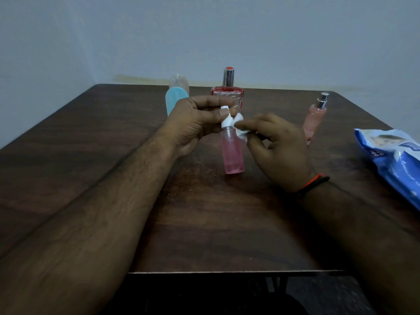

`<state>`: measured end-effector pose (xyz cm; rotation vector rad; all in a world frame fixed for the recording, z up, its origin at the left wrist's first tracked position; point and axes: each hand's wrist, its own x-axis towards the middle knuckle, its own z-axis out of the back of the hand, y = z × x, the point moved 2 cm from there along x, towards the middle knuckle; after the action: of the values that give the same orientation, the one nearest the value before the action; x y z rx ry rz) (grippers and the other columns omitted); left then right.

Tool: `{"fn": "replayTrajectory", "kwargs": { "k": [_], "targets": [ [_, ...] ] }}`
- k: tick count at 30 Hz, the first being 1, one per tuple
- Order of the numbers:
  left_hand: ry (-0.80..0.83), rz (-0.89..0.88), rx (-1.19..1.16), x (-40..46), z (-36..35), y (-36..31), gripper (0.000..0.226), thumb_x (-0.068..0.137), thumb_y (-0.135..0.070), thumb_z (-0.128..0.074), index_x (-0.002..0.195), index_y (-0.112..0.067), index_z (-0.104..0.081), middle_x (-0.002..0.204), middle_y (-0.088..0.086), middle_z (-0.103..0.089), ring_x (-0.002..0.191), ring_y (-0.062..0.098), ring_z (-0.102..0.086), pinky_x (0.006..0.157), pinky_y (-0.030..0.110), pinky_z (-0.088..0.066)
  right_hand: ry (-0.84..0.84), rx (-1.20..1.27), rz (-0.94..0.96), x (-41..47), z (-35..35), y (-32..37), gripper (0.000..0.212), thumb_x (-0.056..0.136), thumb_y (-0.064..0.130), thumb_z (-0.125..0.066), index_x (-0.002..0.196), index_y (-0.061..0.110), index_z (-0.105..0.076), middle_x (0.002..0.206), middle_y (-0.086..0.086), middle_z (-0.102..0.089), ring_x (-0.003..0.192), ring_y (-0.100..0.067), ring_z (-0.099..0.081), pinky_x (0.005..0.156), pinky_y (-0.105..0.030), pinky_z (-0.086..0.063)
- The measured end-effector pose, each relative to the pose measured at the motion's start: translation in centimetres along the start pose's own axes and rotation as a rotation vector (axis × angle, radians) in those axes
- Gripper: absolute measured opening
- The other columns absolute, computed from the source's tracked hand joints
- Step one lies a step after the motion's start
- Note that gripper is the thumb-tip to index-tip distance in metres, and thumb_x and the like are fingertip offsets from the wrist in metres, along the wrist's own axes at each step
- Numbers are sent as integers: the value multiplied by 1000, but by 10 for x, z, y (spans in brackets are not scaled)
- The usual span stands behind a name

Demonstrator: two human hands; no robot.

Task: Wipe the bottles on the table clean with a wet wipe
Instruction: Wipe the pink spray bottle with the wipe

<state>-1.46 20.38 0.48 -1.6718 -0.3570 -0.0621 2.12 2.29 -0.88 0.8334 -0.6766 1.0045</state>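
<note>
Head view. Left hand grips the white cap end of the small pink bottle, fingers curled round the cap, thumb across its front. Right hand pinches a folded wet wipe between thumb and forefinger and presses it against the neck of the bottle, just under the cap. The bottle stands upright near the middle of the table; whether its base touches the wood or hangs just above it cannot be told.

Risks, as judgement:
- The bottle is held by the cap alone. If the cap is loose, sideways pressure from the wipe may twist it off or spill the pink liquid.
- A wet surface lowers grip; the body may slip or tip.
- The square red bottle stands close behind the left hand, and the blue bottle just beside it. A backward move of the knuckles could knock either over.
- The slim spray bottle stands behind the right hand, uncapped; a sweep of the hand could topple it.

Hidden or unclear:
- The left hand covers the lower parts of the red and blue bottles.
- The wipe pack is cut off at the right edge.
- Most of the wipe is hidden within the fingers.
- Dim light hides any dirt on the bottles; pale specks on the table are visible.
</note>
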Motion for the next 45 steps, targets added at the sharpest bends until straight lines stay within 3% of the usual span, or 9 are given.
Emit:
{"fn": "replayTrajectory", "kwargs": {
  "k": [4, 11, 17, 23, 30, 35, 39, 41, 45],
  "targets": [
    [36, 11, -78, 0, 0, 3, 24, 89, 10, -56, 106, -3, -67, 95, 6, -76, 96, 20, -73, 78, 31, -60, 29, 31, -129, -1, -2, -7, 25, 85, 4, -60, 103, 8, -76, 92, -4, -74, 74, 1, -56, 71, 2, -40],
    [52, 3, -82, 2, 1, 5, 26, 93, 11, -51, 108, -4, -65, 100, 5, -74, 100, 18, -71, 79, 29, -59, 6, 98, 22, 1, 3, 5, 23, 89, 3, -59, 104, 4, -75, 104, -7, -71, 94, -12, -66, 84, -17, -52],
    [39, 36, -89, 2, -3, 6, 30, 95, 12, -44, 103, -7, -67, 99, 3, -72, 95, 15, -71, 79, 28, -59, 29, 91, -49, 0, -2, -1, 26, 90, 6, -60, 111, 9, -74, 107, -3, -69, 95, -9, -63, 81, -14, -50],
    [37, 29, -109, 2, -5, 6, 21, 92, 9, -54, 100, -7, -64, 95, 4, -70, 89, 11, -70, 73, 26, -58, 53, 69, -73, 1, -4, -3, 27, 89, 10, -63, 115, 11, -73, 106, -1, -68, 91, -6, -61, 79, -13, -50],
    [136, -7, -293, -1, -3, 3, 27, 93, 16, -41, 98, -4, -58, 93, 9, -71, 112, 30, -67, 92, 39, -57, 55, 128, -198, 1, -1, -4, 25, 91, 11, -66, 115, 14, -72, 100, 6, -69, 83, -3, -64, 75, -9, -50],
    [105, -34, -259, 1, -1, 4, 30, 94, 17, -37, 94, -5, -57, 91, 7, -68, 113, 32, -66, 102, 46, -50, 99, 161, -256, 0, 0, -3, 23, 83, 19, -62, 102, 13, -74, 97, 1, -72, 80, -5, -63, 71, -13, -50],
    [46, -12, -273, 3, 0, 7, 29, 94, 17, -38, 94, -5, -56, 87, 7, -68, 104, 30, -69, 101, 51, -50, 179, 137, -292, -1, 0, -2, 12, 84, 9, -68, 93, 11, -74, 96, -2, -73, 82, -10, -64, 70, -21, -50],
    [-4, -6, -305, 4, 2, 6, 28, 94, 17, -39, 92, -5, -57, 87, 9, -65, 96, 28, -71, 96, 51, -53, 141, 140, -267, 0, 1, -1, 10, 83, 9, -67, 90, 10, -74, 90, -2, -72, 78, -11, -64, 66, -24, -51],
    [-144, 28, -409, 7, 7, 1, 24, 95, 12, -43, 89, -5, -59, 92, 11, -60, 86, 24, -70, 86, 44, -59, -144, 185, -211, 2, 8, -2, 21, 83, 15, -55, 92, 8, -72, 79, 1, -66, 65, -10, -60, 56, -23, -48]
  ]
}}
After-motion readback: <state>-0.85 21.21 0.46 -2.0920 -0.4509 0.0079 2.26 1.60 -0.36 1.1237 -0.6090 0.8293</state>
